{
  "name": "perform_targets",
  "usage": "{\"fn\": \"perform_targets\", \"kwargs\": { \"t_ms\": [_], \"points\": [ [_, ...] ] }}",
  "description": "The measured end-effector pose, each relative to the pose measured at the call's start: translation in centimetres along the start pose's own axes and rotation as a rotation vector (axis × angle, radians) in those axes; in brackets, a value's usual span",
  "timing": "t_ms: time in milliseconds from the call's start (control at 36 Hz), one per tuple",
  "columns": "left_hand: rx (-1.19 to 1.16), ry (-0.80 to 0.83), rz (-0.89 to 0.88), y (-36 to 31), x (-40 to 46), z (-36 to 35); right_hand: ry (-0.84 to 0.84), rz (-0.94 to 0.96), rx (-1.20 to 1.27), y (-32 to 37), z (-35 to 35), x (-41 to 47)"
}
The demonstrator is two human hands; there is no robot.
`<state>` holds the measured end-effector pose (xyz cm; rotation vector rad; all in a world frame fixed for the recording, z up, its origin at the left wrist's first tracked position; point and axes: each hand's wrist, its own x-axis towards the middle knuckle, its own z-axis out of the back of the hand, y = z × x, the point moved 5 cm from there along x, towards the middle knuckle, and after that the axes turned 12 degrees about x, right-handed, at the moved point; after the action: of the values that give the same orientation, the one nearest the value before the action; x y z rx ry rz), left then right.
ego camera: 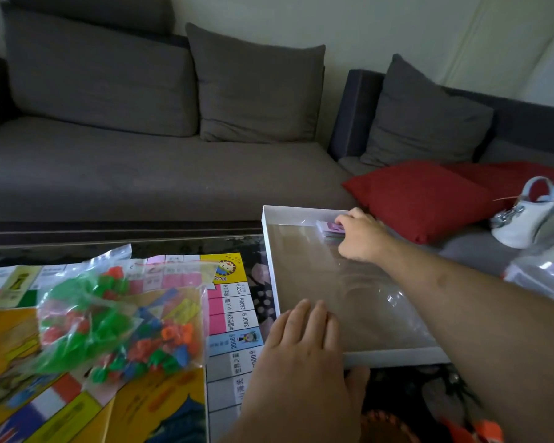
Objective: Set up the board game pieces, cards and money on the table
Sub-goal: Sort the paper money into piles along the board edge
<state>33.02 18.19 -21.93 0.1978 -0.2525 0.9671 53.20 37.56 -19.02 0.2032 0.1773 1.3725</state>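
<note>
A white game box (271, 251) sits at the table's right end, its inside lined with clear plastic. In its far right corner lies a stack of play money (328, 230); my right hand (362, 238) reaches in and grips that stack. My left hand (301, 362) lies flat with straight fingers on the box's near left corner, thumb under the front rim. The colourful game board (234, 318) is spread on the table to the left. On it lies a clear bag of green, orange and blue plastic pieces (119, 318).
A grey sofa (141, 174) runs behind the table, with a red cushion (419, 199) to the right of the box. White shoes (531, 215) and a clear plastic package (544, 273) lie at the far right. The dark patterned tabletop (413, 398) shows below the box.
</note>
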Motion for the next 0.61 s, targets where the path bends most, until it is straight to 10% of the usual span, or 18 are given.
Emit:
{"fn": "perform_targets", "kwargs": {
  "t_ms": [611],
  "points": [
    [-0.068,0.085,-0.003,-0.24,-0.26,-0.05,-0.031,0.050,-0.087,0.40,-0.58,0.36]
  ]
}}
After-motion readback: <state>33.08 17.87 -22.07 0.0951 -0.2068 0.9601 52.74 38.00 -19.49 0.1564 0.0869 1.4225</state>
